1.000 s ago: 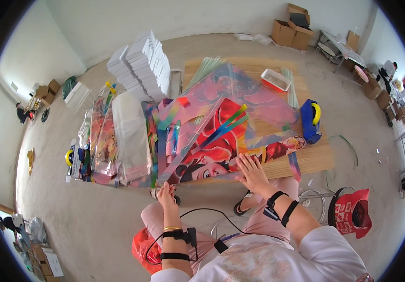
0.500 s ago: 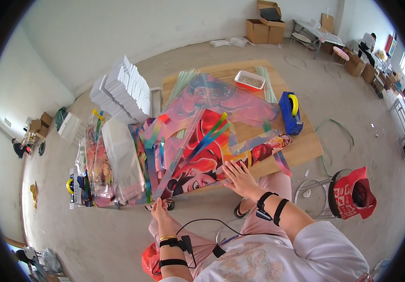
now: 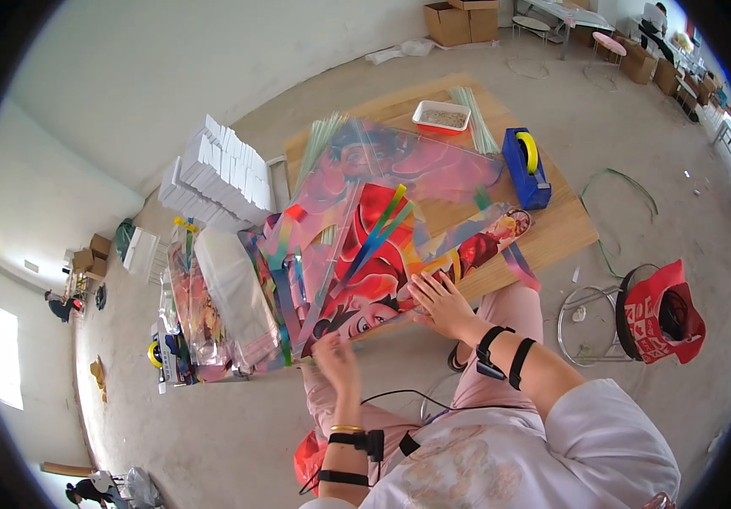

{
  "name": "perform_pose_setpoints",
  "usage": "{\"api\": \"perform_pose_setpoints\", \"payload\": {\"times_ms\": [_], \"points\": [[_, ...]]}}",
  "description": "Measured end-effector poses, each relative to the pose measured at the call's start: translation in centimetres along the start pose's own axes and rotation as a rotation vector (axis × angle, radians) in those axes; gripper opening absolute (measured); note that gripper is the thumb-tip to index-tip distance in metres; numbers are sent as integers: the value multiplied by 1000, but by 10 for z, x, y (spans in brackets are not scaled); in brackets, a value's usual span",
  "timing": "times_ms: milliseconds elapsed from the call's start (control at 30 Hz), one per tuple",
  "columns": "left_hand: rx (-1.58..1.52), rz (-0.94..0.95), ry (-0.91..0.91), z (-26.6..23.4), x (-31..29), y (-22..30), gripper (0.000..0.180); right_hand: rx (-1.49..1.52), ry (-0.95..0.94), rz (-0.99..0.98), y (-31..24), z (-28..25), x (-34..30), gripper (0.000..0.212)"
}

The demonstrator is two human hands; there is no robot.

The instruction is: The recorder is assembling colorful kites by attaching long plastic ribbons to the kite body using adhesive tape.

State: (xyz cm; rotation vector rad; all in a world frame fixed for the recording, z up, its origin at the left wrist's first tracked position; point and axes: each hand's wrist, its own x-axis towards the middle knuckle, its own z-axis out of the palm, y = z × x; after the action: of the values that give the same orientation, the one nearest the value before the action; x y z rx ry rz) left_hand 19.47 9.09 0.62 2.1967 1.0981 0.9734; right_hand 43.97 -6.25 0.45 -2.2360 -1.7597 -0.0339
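Observation:
A folded printed sheet [image 3: 374,267] in red and yellow, showing a cartoon face, lies across the near side of the wooden table [image 3: 556,233]. My right hand [image 3: 442,307] rests on its near edge with the fingers spread flat. By the sheet's near left corner is my left hand [image 3: 337,360], blurred by motion, so I cannot see whether its fingers hold anything. Blue, green and yellow ribbon tails [image 3: 380,231] lie over the sheet. A sheer pink printed sheet [image 3: 433,174] spreads out beyond it.
Left of the sheets lie clear plastic bags [image 3: 234,271] and a tall stack of white paper pieces [image 3: 225,170]. Far back are a white-and-red tray [image 3: 442,117] and pale thin rods [image 3: 477,119]. A blue tape dispenser [image 3: 528,170] stands right. A red bag [image 3: 662,314] sits on a stool.
My left hand has lifted from the sheet's lower left corner and moved slightly right. The right hand stays flat on the sheet. The whole view has tilted a little.

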Motion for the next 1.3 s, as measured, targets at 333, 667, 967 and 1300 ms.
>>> {"api": "perform_pose_setpoints", "payload": {"times_ms": [333, 667, 967, 1300], "points": [[442, 419, -484, 84, 39, 76, 53, 53, 54, 8, -1, 3, -2, 71], [575, 337, -517, 102, 30, 65, 58, 150, 59, 60, 8, 1, -2, 78], [541, 341, -465, 99, 30, 59, 60, 23, 69, 243, 64, -31, 1, 70], [505, 325, -463, 97, 31, 66, 63, 131, 107, 53, 60, -51, 142, 57]]}}
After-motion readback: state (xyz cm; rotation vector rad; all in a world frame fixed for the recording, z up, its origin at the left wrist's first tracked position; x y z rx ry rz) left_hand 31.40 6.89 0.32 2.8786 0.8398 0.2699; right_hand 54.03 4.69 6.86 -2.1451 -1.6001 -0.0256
